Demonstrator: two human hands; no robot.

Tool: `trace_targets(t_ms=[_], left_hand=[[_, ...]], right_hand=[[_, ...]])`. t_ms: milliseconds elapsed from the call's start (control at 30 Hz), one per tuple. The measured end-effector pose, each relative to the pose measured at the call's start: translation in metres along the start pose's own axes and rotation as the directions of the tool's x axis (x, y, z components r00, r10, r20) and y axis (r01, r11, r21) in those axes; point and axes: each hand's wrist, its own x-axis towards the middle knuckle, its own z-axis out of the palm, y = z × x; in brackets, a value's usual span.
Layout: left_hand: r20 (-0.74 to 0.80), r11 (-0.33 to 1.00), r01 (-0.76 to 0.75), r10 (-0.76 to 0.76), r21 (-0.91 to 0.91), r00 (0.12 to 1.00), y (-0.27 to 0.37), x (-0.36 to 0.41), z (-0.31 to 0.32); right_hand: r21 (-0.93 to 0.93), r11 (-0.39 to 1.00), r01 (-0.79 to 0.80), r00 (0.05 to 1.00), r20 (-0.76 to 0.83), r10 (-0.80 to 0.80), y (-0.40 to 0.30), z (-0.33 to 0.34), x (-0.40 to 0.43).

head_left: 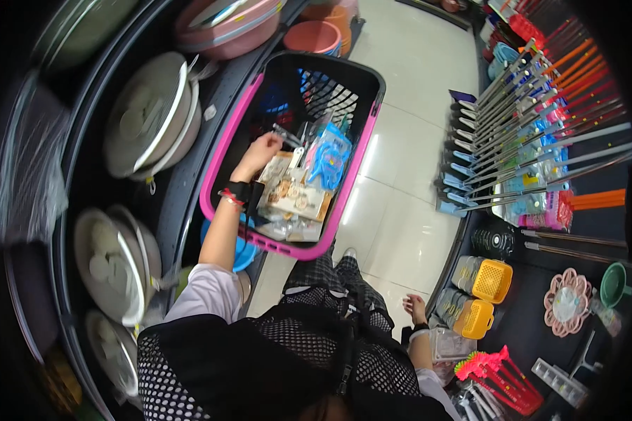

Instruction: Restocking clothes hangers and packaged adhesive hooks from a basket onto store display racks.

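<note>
Inside a black shopping basket with a magenta rim (362, 152), my left hand (263, 151) is low over the goods, fingers bent. Its fingertips are at a slim grey item (287, 135); whether they grip it is too blurred to tell. Beside them lies a white handle (298, 156). A blue plastic item in clear packaging (328, 164) rests along the basket's right side. Nearer my body are beige printed packages (297, 197) and clear-wrapped goods (284, 230). My right hand (415, 308) hangs at my side over the aisle, fingers loosely curled and apart, holding nothing.
Shelves at left carry white-rimmed basins (155, 113) and pink basins (237, 31). Dustpans (455, 181) with long metal handles project from the right shelf, near yellow baskets (491, 281) and red-handled brushes (500, 379). A tiled floor (395, 147) runs between.
</note>
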Motion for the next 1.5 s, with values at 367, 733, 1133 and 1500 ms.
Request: trace_targets(t_ms=[367, 733, 1133, 1500], left_hand=[[0.605, 0.751, -0.185, -0.331, 0.633, 0.725, -0.123, 0.087, 0.066], [0.623, 0.773, -0.106, -0.414, 0.626, 0.664, -0.162, 0.084, 0.033], [0.764, 0.851, -0.23, -0.266, 0.472, 0.588, -0.181, 0.083, 0.021], [0.592, 0.708, -0.475, 0.1, 0.523, 0.8, -0.013, 0.04, 0.007]], right_hand=[[0.003, 0.997, -0.072, 0.996, 0.043, 0.072, 0.001, 0.1, -0.055], [-0.155, 0.988, 0.027, 0.996, 0.087, -0.014, -0.08, 0.136, -0.02], [-0.147, 0.775, 0.615, 0.78, -0.033, -0.625, -0.26, 0.219, -0.043], [-0.396, 0.01, 0.918, 0.283, 0.639, -0.715, -0.347, 0.377, -0.085]])
